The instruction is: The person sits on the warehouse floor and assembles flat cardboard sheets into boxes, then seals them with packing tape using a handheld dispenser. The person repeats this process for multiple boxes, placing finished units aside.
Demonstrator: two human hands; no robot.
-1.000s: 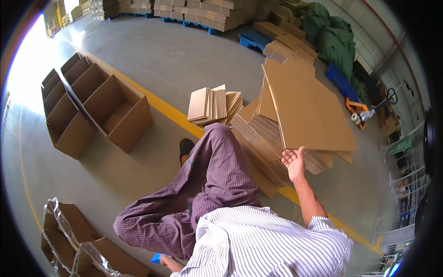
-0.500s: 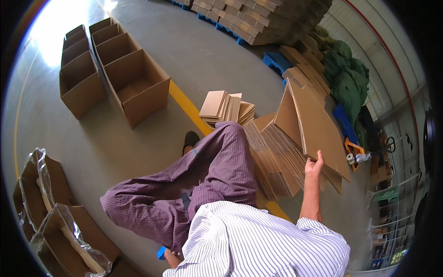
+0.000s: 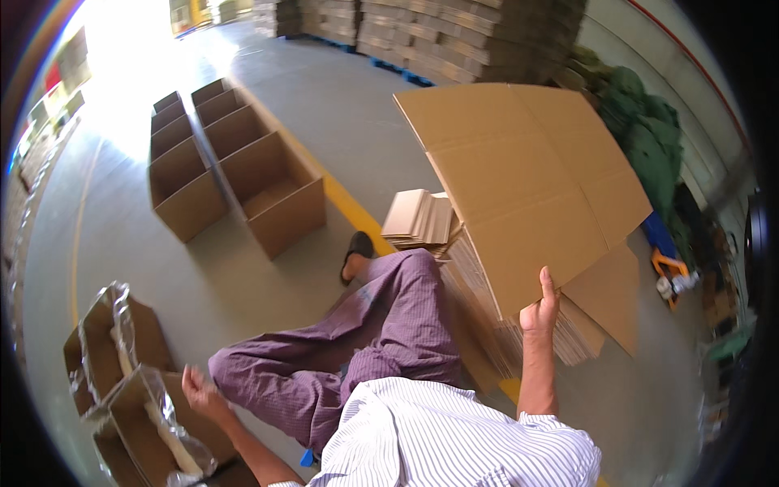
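one large flat cardboard sheet [image 3: 527, 178] is raised at a slant above a stack of flattened cardboard [image 3: 475, 288], on the right side of the person, with crease lines across its brown face. the right hand [image 3: 539, 315] has hold of its near edge: the thumb stands out along the upper face, and the other fingers are closed at the edge, mostly hidden. another flat piece [image 3: 613, 300] sticks out below the sheet, to the right.

just left of the stack sits a pile of small cardboard pieces [image 3: 415, 217], near a yellow floor line [image 3: 353, 204]. a dark shoe [image 3: 359, 245] rests on the floor close by, beyond the purple trousers [image 3: 389, 333].

the left hand [image 3: 204, 395] is blurred, beside the knee and near plastic-lined boxes [image 3: 148, 334]; how far its fingers are open cannot be told, and nothing shows in them. a small blue object [image 3: 307, 458] peeks out beneath the trousers.

farther off, two rows of open boxes [image 3: 288, 217] stand on the left, green sacks [image 3: 653, 150] lie on the right, and tall cardboard stacks [image 3: 430, 36] rise at the back.
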